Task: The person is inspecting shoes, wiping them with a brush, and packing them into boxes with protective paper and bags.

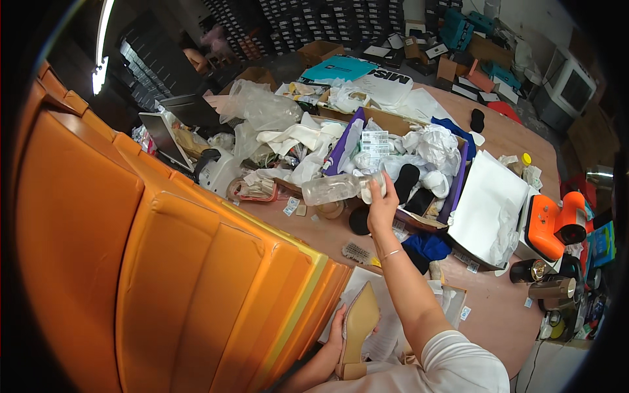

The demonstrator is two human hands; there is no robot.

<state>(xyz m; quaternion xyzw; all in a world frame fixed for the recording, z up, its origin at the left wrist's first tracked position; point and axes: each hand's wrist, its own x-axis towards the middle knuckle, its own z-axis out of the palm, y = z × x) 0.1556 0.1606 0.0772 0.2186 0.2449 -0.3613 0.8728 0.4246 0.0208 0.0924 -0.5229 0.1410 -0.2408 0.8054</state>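
- The right hand (382,204), at the centre of the frame, is clamped on the right end of 1 clear bottle (329,189), which points left and lies nearly level.
- The left hand (335,333), at the lower centre, is closed around the left edge of 1 shoe (362,313), its tan sole showing and its heel end toward the lower edge.
- Between the 2 hands, a brush (358,253) lies on the table (501,321).
- Beyond the bottle, right of centre, stands a purple box (463,187) filled with crumpled paper (438,148).
- Orange boxes (167,262) fill the left side.
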